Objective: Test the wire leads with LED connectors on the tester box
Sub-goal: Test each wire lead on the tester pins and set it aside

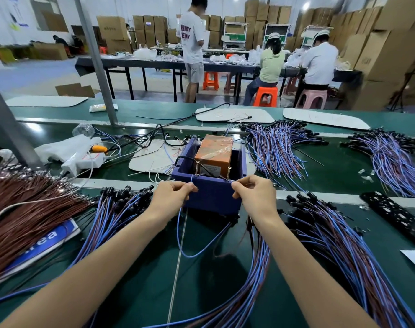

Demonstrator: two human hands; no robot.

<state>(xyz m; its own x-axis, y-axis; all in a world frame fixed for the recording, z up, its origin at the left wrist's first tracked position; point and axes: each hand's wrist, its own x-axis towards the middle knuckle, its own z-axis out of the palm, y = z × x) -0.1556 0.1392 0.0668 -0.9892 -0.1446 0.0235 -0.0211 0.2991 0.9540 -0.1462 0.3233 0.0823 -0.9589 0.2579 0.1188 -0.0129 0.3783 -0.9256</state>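
A blue box (213, 197) is set on the green surface (201, 292), with an orange unit (214, 153) held inside it and two upright screws at its near rim. The end of a blue wire (179, 233) is pinched in the grip of the left hand (172, 194) and held up at the left screw (197, 170); the rest of the wire hangs in a loop below the box front. A thin lead (239, 184) is clamped in the grip of the right hand (253, 192), just beside the right screw (229, 172). Bundles of blue and brown leads (332, 233) with black connectors are spread on both sides of the box.
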